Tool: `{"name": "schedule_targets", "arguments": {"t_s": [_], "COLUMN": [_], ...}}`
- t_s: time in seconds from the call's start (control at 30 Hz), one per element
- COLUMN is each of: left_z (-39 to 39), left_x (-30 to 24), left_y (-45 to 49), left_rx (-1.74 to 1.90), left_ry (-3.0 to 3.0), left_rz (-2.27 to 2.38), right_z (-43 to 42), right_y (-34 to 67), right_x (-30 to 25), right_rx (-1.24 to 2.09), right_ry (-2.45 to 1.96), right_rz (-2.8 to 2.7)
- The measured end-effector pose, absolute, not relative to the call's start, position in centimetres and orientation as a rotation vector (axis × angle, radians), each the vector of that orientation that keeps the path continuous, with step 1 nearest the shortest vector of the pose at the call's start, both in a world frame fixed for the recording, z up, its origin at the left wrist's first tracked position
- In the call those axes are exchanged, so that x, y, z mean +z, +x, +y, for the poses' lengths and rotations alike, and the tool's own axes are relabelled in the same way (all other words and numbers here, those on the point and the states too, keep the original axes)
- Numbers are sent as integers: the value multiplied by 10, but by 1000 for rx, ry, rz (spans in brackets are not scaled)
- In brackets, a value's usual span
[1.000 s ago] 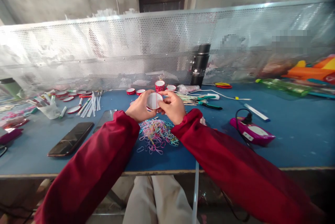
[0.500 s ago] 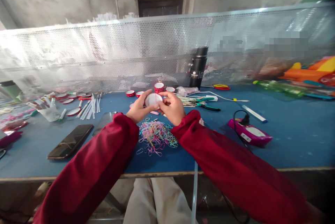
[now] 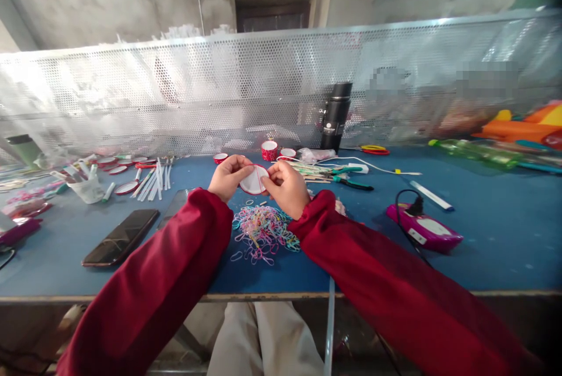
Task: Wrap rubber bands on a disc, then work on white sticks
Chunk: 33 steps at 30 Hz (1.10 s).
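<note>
White and round with a thin red rim, a flat disc [image 3: 253, 183] sits pinched by the left hand [image 3: 227, 178] and right hand [image 3: 287, 186], a red line crossing its face. Nearer the person than the grip lies a heap of multicoloured elastic loops [image 3: 263, 228]; beyond it stands a red, white-topped cylinder [image 3: 269, 151].

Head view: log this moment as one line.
left hand: holds round white red-rimmed disc | right hand: holds same disc | on blue table: heap of small multicoloured loops
</note>
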<state>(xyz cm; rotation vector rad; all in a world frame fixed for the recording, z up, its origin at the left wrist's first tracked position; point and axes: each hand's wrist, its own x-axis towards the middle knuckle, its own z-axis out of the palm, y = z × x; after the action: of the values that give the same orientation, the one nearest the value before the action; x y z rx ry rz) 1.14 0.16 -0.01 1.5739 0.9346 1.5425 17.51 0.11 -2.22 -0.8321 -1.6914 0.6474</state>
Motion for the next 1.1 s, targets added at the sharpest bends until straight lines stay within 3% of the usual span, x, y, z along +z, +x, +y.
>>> {"name": "schedule_targets", "arguments": {"t_s": [1.1], "left_z": [-1], "left_x": [-5], "left_y": [12], "left_rx": [1386], "left_ry": [1721], "left_rz": [934], "right_z": [0], "right_y": [174], "right_x": [-24], "right_rx": [663], "right_ry": [-809], "right_rz": [-1726]}}
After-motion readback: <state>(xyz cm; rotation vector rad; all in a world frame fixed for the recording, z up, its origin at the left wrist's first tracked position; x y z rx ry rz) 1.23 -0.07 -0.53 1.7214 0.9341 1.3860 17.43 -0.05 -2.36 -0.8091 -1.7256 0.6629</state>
